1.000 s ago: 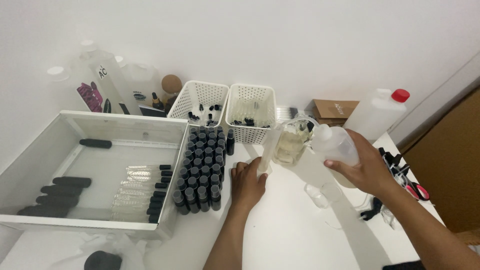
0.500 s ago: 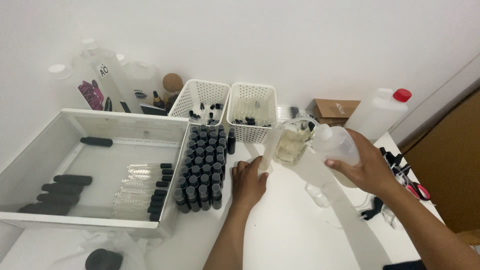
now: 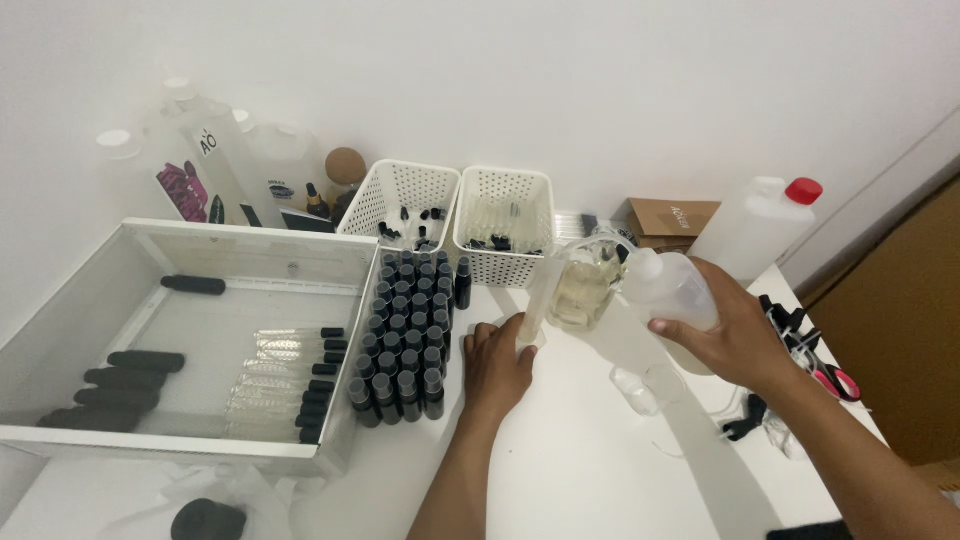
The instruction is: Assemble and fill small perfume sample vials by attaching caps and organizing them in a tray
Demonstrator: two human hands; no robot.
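Worktop [image 3: 590,460], white, seen from the head camera. Nearest the viewer, at the lower left edge, 1 dark round cap [image 3: 207,520] lies beside crumpled clear plastic.

Left hand [image 3: 497,365] rests on the worktop at centre, fingers closed round the foot of a tall, narrow clear cylinder [image 3: 535,300] that stands nearly upright. Just left of this hand stands a block of small black-capped vials [image 3: 402,335], packed in rows and upright.

Right hand [image 3: 735,335] is raised above the worktop, fingers wrapped round a translucent white bottle [image 3: 668,288] tipped on its side, its mouth toward the cylinder top. Between the bottle mouth and the cylinder sits a clear glass vessel [image 3: 585,283] with pale yellowish liquid; whether it touches the bottle, I cannot tell. Below the right hand lie small clear glass pieces [image 3: 640,385]. At the right edge, scissors with red handles [image 3: 828,372] and black cords.

Left side: large clear tray [image 3: 300,262] holding clear tubes with black caps in a row and several black sticks, lying flat.

Further back: 2 white perforated baskets [image 3: 400,200], side by side, with a few small parts inside. Right of them, a brown cardboard box [image 3: 668,220] and a large translucent jug with red cap [image 3: 760,225]. Against the wall at left, several large clear bottles [image 3: 215,150].
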